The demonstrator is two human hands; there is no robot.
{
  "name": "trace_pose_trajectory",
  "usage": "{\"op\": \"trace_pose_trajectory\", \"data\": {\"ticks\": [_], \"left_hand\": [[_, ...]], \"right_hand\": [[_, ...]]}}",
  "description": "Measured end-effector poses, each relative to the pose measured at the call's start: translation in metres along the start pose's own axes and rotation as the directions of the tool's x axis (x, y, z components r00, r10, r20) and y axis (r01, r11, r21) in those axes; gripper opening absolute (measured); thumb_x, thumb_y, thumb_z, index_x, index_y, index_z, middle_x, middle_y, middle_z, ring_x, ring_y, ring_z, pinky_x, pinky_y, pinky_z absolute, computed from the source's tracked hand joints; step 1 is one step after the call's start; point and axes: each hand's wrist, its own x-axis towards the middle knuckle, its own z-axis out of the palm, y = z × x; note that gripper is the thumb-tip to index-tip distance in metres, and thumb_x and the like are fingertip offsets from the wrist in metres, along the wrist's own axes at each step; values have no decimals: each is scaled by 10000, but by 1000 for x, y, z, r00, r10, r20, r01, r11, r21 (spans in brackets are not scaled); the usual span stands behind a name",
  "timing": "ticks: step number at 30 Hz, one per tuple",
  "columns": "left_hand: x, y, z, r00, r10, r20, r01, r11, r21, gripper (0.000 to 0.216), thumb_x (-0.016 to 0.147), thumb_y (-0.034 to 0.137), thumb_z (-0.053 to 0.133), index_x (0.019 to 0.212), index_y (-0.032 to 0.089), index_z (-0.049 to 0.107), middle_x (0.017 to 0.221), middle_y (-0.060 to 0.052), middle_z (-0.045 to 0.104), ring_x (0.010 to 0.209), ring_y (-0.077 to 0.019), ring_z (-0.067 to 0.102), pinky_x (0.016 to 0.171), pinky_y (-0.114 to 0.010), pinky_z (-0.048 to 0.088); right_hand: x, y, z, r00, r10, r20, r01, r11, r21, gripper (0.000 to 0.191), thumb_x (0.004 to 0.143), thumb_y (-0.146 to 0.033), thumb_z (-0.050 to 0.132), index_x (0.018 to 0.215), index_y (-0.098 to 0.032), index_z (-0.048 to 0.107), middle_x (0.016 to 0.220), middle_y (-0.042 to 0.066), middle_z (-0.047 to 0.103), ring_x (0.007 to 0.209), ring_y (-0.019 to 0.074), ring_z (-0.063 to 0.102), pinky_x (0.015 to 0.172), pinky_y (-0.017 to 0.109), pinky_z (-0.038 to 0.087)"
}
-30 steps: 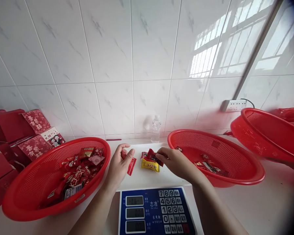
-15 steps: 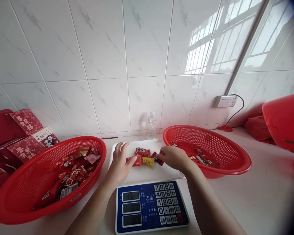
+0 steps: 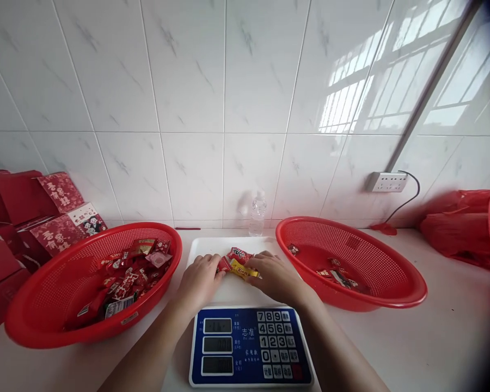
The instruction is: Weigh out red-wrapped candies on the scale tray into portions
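Several wrapped sweets lie bunched on the white tray (image 3: 224, 298) of a weighing scale. My left hand (image 3: 203, 276) curls its fingers in from the left, closed on a red wrapped sweet (image 3: 224, 265) that is partly covered. From the right, my right hand (image 3: 276, 276) has its thumb and fingers closed at the right end of a yellow wrapped sweet (image 3: 242, 270). Another red wrapped sweet (image 3: 239, 254) lies behind the yellow one, between both hands. Whatever is beneath my right palm is hidden. The blue keypad panel (image 3: 251, 348) of the scale faces me.
A red perforated basket (image 3: 36, 305) with many sweets stands left; another basket (image 3: 375, 256) with fewer stands right. Red gift boxes (image 3: 57, 239) are stacked far left. Behind the tray is a clear bottle (image 3: 258, 215). Red bags (image 3: 461, 226) and a socket strip (image 3: 387, 182) are at right.
Both hands have drawn closer together around the sweets, and my left fingers have come down and curled. The yellow sweet has turned slightly. The view has shifted a little.
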Motion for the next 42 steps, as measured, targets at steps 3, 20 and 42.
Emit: {"op": "trace_pose_trajectory", "data": {"ticks": [3, 20, 42], "left_hand": [[1, 2, 0, 999, -23, -38, 24, 999, 32, 60, 741, 266, 636, 711, 231, 598, 748, -62, 601, 817, -284, 573, 786, -397, 417], [-7, 11, 1, 971, 206, 124, -181, 965, -190, 219, 759, 333, 653, 966, 310, 721, 1071, -64, 657, 1062, -293, 535, 907, -412, 410], [-1, -5, -12, 985, 133, 108, -119, 984, -131, 360, 852, 352, 531, 1204, 299, 585, 1274, -52, 558, 1212, -245, 469, 1019, -391, 359]], "right_hand": [[-3, -7, -4, 1000, -6, 15, 5, 999, 31, 211, 850, -282, 504, 926, -210, 687, 895, 76, 703, 913, 255, 596, 803, 375, 414], [-6, 13, -12, 997, 81, 15, -82, 976, 204, 232, 840, -229, 460, 964, -212, 656, 987, 58, 687, 909, 218, 616, 758, 323, 452], [-5, 5, -9, 993, -113, 18, 102, 940, 325, 509, 805, -207, 534, 1311, -267, 520, 1357, 47, 524, 1263, 230, 437, 1040, 400, 342]]}}
